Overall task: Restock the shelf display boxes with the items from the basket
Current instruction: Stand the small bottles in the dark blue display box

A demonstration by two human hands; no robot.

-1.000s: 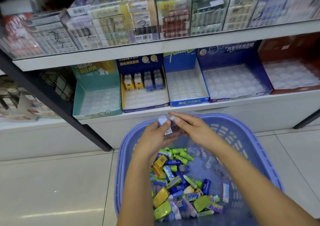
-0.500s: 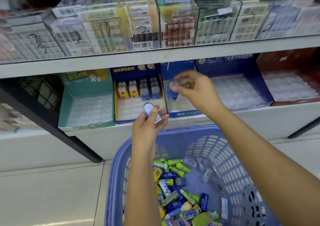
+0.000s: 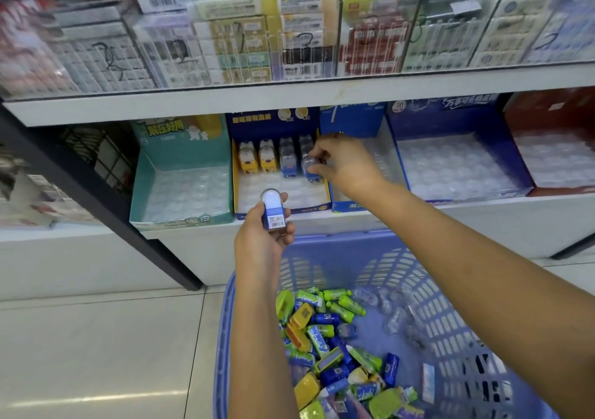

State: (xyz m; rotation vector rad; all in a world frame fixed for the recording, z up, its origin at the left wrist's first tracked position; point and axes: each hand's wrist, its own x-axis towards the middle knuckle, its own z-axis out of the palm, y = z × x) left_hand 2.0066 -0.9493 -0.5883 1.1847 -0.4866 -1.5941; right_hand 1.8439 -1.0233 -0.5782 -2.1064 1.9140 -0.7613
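Observation:
My left hand (image 3: 265, 236) grips a small blue item with a clear domed cap (image 3: 272, 210) in front of the yellow-and-blue display box (image 3: 317, 207). My right hand (image 3: 343, 162) reaches into that box and pinches another clear-capped blue item (image 3: 309, 166) at the right end of the back row. In that row stand two yellow items (image 3: 257, 156) and one more blue item (image 3: 286, 158). Below my arms, the blue plastic basket (image 3: 428, 293) holds several small green, yellow and blue items (image 3: 325, 338).
A teal display box (image 3: 180, 193) stands left of the yellow-and-blue one. To the right stand a narrow blue box (image 3: 354, 204), a wide blue box (image 3: 457, 164) and a red box (image 3: 553, 148), each showing a clear tray. A glass-fronted shelf of cartons (image 3: 289, 39) is above. A dark post (image 3: 96, 199) slants at left.
Both hands rose from the basket to the shelf, each with a blue item. My right hand moved left from the narrow blue box to the back row of the yellow-and-blue box.

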